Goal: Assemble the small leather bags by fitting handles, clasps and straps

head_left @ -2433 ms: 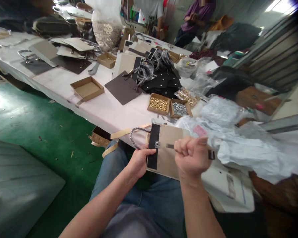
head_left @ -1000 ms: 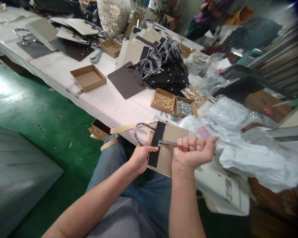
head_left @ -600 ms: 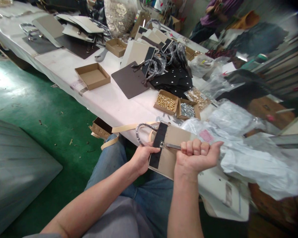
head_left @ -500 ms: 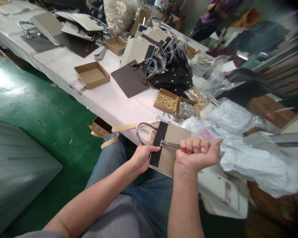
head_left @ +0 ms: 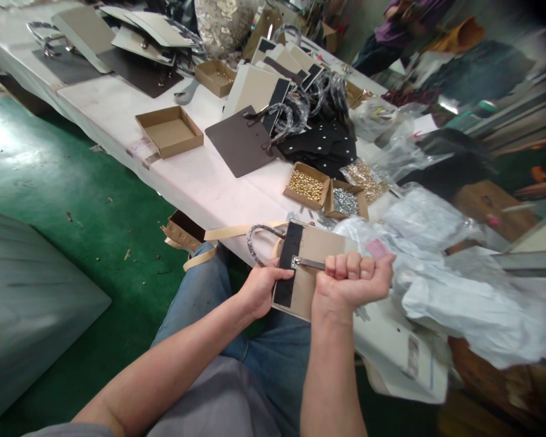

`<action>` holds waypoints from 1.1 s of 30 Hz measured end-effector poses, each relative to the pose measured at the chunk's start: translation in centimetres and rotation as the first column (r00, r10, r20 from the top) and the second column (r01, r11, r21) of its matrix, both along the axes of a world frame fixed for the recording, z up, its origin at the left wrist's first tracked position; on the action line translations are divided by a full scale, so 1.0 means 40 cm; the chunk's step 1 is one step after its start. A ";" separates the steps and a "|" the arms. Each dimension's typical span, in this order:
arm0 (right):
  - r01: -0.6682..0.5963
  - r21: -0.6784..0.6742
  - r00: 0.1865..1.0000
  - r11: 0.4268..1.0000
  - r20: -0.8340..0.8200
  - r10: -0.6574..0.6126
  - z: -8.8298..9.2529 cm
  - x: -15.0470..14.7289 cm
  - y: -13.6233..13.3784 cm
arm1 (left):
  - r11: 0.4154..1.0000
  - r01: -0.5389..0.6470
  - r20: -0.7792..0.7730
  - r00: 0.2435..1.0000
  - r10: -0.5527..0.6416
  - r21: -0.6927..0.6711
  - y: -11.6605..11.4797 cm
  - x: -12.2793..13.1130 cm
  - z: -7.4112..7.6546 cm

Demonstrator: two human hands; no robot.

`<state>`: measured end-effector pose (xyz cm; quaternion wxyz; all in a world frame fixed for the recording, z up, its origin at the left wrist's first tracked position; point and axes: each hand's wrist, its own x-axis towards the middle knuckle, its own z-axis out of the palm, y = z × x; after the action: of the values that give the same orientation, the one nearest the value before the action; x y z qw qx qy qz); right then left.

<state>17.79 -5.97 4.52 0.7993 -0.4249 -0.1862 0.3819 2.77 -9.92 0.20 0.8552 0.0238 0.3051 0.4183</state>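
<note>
Flat metal tool (head_left: 312, 263) in the right hand (head_left: 352, 279): fist closed around it, knuckles up, thumb pointing out to the right, the bar emerging on the left side. Its long axis runs nearly straight across the person's front, pointing left, roughly square to the black strip (head_left: 283, 294) on the beige panel (head_left: 312, 243). Key relation: bar tip to small metal fitting (head_left: 295, 261), which sits along the strip's right edge. The two line up; whether the tip bears on the fitting or only overlaps it cannot be resolved. Fitting lies left of the right fist, a bar's visible length off; the left hand (head_left: 259, 288) is nearer, thumb tip just below it. Left hand is pinched on the panel's left edge, thumb on top, fingers beneath mostly hidden. Panel is over the lap, at the near edge of the counter (head_left: 209, 203), wrapped handle (head_left: 255, 233) looping off its left side. Judgement: tip alignment along the bar's axis matters most.
</note>
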 end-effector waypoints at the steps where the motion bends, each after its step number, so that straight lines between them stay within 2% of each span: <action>1: -0.013 0.003 1.000 1.000 0.023 0.013 0.004 -0.006 0.001 | 1.000 0.003 0.002 1.000 -0.003 0.006 0.000 0.000 -0.001; 11: -0.105 -0.011 0.966 0.994 0.238 0.105 0.047 -0.076 0.013 | 0.995 -0.046 0.007 0.999 0.045 0.088 -0.007 0.010 -0.025; 18: -0.096 -0.041 0.948 0.995 0.301 0.104 0.057 -0.134 0.030 | 0.998 -0.036 0.024 0.999 0.035 0.042 -0.008 0.001 -0.023; 20: -0.093 -0.046 0.943 0.995 0.317 0.103 0.062 -0.136 0.036 | 0.999 -0.034 0.026 0.999 0.033 0.035 -0.005 -0.002 -0.021; 25: -0.200 -0.054 0.933 0.978 0.295 0.207 0.079 -0.087 0.031 | 1.000 -0.018 0.005 1.000 0.018 -0.009 0.003 0.000 -0.018; 28: -0.154 -0.012 0.933 0.988 0.328 0.150 0.080 -0.073 0.008 | 1.000 -0.018 0.019 1.000 0.018 -0.015 0.005 0.006 -0.018; 33: -0.117 0.021 0.930 0.993 0.354 0.102 0.069 -0.105 -0.008 | 0.999 -0.033 0.027 0.999 0.032 0.013 0.004 0.011 -0.021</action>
<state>13.60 -6.29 7.28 0.7391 -0.4587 -0.3575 0.3399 3.21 -9.76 -0.64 0.8521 0.0192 0.2913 0.4345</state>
